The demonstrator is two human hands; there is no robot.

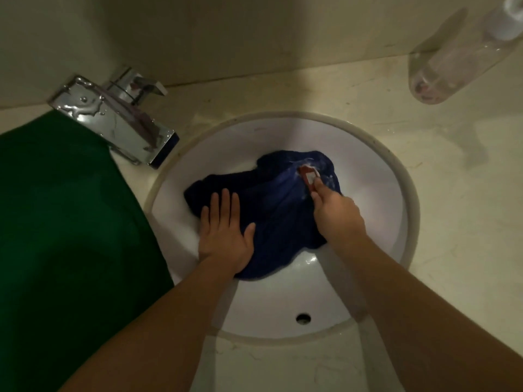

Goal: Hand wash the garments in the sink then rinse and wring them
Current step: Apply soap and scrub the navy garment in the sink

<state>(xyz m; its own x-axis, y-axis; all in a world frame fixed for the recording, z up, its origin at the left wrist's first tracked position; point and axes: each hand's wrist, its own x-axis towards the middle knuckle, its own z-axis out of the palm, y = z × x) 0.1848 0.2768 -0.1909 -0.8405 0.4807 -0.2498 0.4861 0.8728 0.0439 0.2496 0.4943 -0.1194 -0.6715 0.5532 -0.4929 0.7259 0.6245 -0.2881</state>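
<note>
Garment (271,210) in sink (283,301)

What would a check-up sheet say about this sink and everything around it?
Surface: pale stone counter around a round white sink.
Job's things: blue garment lies in the sink; green cloth lies on the counter, left.
Clutter: clear bottle at the counter's back right.
Hands: left hand presses flat on the blue garment; right hand grips a small red-and-white object against it.
Cables: nothing seen.
Surroundings: wet chrome faucet at back left; plain wall behind.
</note>
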